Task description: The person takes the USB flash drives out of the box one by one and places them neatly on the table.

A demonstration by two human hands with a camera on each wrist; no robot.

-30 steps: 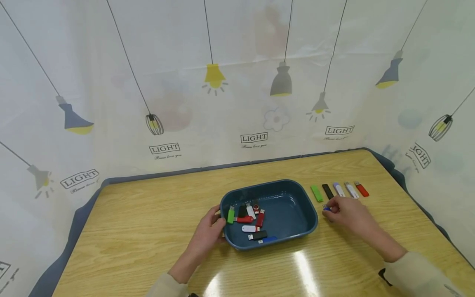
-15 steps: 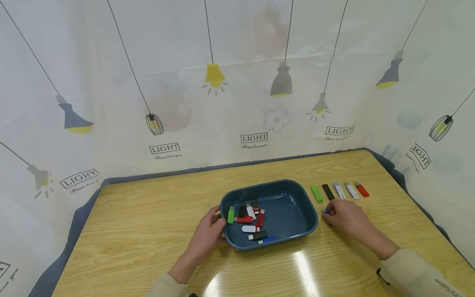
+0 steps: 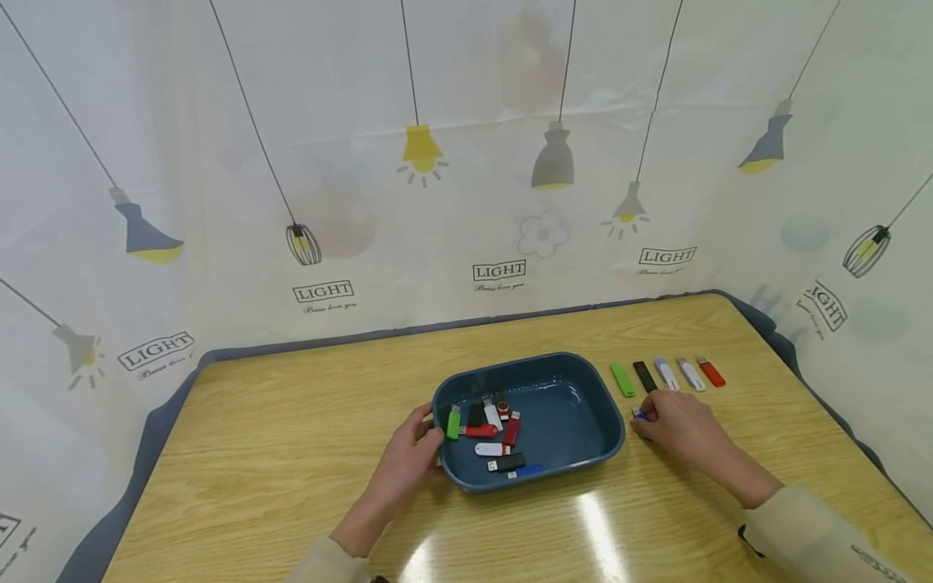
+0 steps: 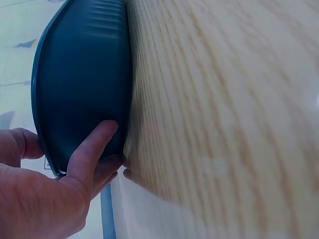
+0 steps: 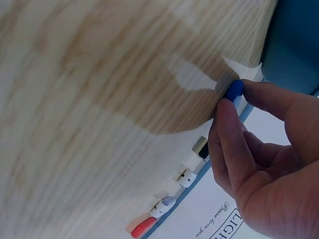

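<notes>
My left hand (image 3: 413, 447) holds the left end of a dark blue tray (image 3: 583, 449). In the left wrist view its thumb (image 4: 30, 143) lies at the rim and the fingers lie against the outer wall. Right of the tray, my right hand (image 3: 681, 425) pinches a blue USB stick (image 5: 234, 90) between thumb and fingertips, low over the table. Several USB sticks lie in the tray's left half, among them a green USB stick (image 3: 453, 423), a white USB stick (image 3: 492, 448) and a black USB stick (image 3: 506, 462).
Beyond my right hand, a row of USB sticks stretches across the wooden table (image 3: 291, 437): green (image 3: 623, 379), black (image 3: 645, 376), two whitish ones and a red USB stick (image 3: 711, 372). A curtain printed with lamps (image 3: 420, 150) hangs behind the table.
My right hand has drawn slightly nearer and left with the blue USB stick, and barely moved in the last half second. The left hand and the tray keep their place.
</notes>
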